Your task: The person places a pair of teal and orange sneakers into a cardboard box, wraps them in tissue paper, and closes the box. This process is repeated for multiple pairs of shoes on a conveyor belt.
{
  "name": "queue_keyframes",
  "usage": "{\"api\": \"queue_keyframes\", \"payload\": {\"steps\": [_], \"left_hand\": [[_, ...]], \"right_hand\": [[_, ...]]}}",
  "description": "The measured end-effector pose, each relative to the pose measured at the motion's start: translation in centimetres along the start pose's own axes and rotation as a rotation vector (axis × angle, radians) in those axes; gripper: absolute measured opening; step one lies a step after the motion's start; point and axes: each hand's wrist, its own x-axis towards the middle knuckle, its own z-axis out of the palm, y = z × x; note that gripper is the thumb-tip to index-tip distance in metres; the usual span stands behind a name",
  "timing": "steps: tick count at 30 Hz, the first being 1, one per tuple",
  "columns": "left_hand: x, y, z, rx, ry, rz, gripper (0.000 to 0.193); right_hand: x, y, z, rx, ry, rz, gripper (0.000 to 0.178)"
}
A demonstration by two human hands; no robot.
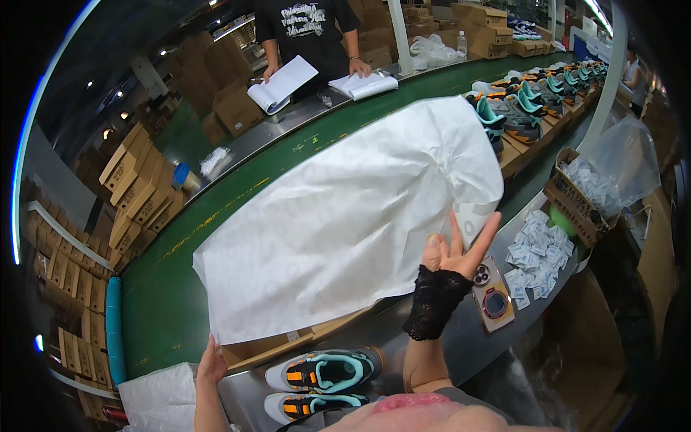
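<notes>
A large white sheet of tissue paper (324, 223) is spread above the bench, creased toward its right end. My left hand (211, 363) pinches its near left corner. At the right end, my right hand (450, 253), in a black lace wrist cover (435, 306), has a folded bit of the paper caught between its fingers, some of which spread apart. Beneath the sheet shows the edge of a cardboard box (309, 340); its inside is mostly hidden. Nearer me lie two sneakers (324, 371) in grey, orange and mint, side by side, the closer one partly covered by my body.
A phone (494, 295) and a heap of small white packets (536, 252) lie right of my right hand. Behind them stands a carton of packets (583, 191). A green conveyor (173, 288) carries rows of sneakers (518, 108). Across it, a person (309, 36) holds papers. Shoeboxes (137, 194) are stacked left.
</notes>
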Motion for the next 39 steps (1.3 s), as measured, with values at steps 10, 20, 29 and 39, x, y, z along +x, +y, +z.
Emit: {"api": "queue_keyframes", "payload": {"steps": [10,20,29,39], "left_hand": [[2.4,-0.4,-0.2,-0.208,-0.142,-0.073,0.062],[7.0,-3.9,-7.2,-0.276,0.039,0.148,0.041],[3.0,-3.3,-3.6,-0.384,-0.001,0.13,0.029],[4.7,-5.8,-0.4,-0.47,0.047,0.145,0.02]], "right_hand": [[-0.5,-1.0,1.3,-0.102,-0.081,0.051,0.073],[-1.6,2.0,2.2,-0.581,-0.497,-0.087,0.05],[-7.2,0.7,-0.4,-0.521,-0.849,-0.351,0.033],[-18.2,-5.8,-8.2,-0.31,-1.764,-0.759,0.006]]}}
